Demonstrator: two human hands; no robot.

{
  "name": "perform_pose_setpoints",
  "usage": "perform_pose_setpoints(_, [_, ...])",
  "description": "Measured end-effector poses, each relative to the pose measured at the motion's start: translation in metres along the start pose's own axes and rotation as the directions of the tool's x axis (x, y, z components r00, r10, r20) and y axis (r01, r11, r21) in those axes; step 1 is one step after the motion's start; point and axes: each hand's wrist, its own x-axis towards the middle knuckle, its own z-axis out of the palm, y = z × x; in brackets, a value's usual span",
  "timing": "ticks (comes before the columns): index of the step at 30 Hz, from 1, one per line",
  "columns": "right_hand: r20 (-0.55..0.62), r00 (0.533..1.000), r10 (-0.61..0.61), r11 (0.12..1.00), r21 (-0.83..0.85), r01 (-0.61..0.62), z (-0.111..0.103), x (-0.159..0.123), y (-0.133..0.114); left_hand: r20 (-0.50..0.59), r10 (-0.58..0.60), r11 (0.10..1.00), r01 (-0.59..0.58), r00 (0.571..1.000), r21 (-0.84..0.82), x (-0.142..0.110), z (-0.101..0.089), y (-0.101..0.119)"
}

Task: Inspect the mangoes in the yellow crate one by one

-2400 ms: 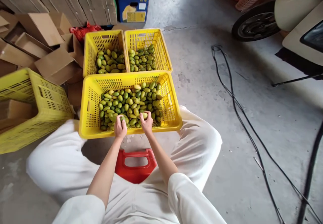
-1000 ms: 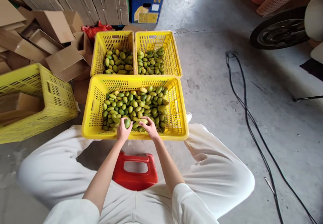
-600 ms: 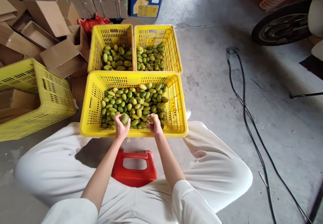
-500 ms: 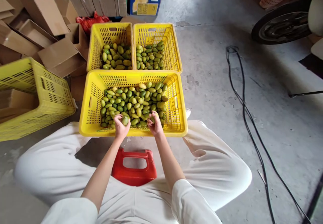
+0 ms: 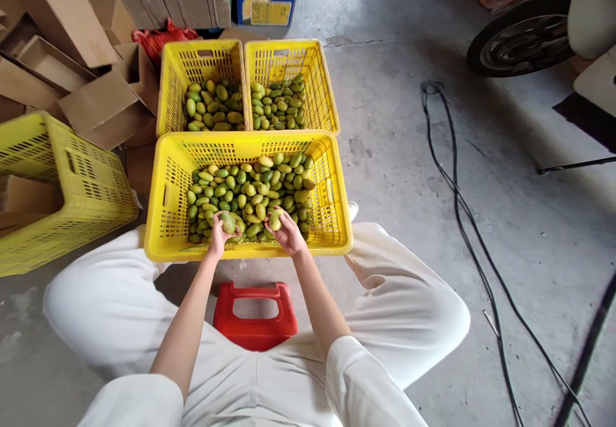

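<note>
A large yellow crate (image 5: 168, 221) full of small green and yellowish mangoes (image 5: 250, 186) stands on the floor in front of my knees. My left hand (image 5: 217, 237) holds a green mango (image 5: 228, 222) over the crate's near edge. My right hand (image 5: 289, 234) grips a yellow-green mango (image 5: 275, 219) just to the right of it. Behind the big crate stand two smaller yellow crates side by side, the left one (image 5: 179, 80) and the right one (image 5: 317, 80), each partly filled with mangoes.
I sit on a red stool (image 5: 255, 321) in white trousers. A tilted yellow crate (image 5: 58, 189) with cardboard lies at left, open cardboard boxes (image 5: 72, 61) behind it. Black cables (image 5: 462, 209) cross the concrete floor at right, near a scooter wheel (image 5: 514, 45).
Both hands lifted a mango each out of the pile and now hold them slightly higher and further left. The view shifted a little.
</note>
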Motion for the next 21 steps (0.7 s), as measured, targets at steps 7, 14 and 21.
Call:
perform_pose_setpoints(7, [-0.038, 0.998, -0.051, 0.99, 0.13, 0.056, -0.006, 0.001, -0.001, 0.096, -0.15, 0.973, 0.164, 0.984, -0.16, 0.003, -0.006, 0.013])
perform_pose_setpoints(14, [-0.103, 0.995, -0.018, 0.987, 0.157, 0.035, -0.002, 0.005, 0.001, 0.136, -0.133, 0.951, 0.165, 0.982, -0.26, -0.003, -0.011, 0.02])
perform_pose_setpoints(21, [-0.039, 0.999, -0.019, 0.991, 0.134, 0.024, -0.003, 0.008, -0.007, 0.128, -0.154, 0.891, 0.194, 0.98, -0.41, -0.01, 0.002, 0.041])
